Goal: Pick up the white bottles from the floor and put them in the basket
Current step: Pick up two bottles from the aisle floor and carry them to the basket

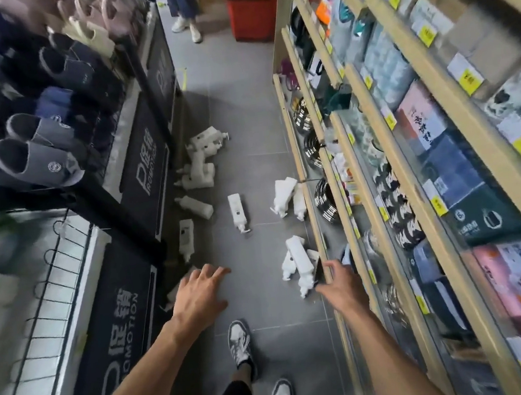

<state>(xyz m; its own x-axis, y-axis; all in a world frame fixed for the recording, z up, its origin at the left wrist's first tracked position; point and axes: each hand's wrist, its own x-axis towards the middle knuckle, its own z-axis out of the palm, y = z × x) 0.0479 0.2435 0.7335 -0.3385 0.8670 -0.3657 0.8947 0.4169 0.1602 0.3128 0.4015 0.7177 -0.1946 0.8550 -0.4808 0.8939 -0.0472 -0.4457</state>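
Note:
Several white pump bottles lie scattered on the grey floor of a shop aisle. One lies alone mid-aisle, a heap sits further off on the left, and two lie along the left rack. A small pile rests by the right shelf, just ahead of my right hand, which pinches a dark flat object. My left hand reaches forward above the floor with fingers spread, holding nothing. The red basket stands on the floor at the aisle's far end.
A slipper rack with black promotion panels lines the left side. Wooden shelves of packaged goods line the right. A person's legs stand beside the basket. My own shoes are on the floor below my hands.

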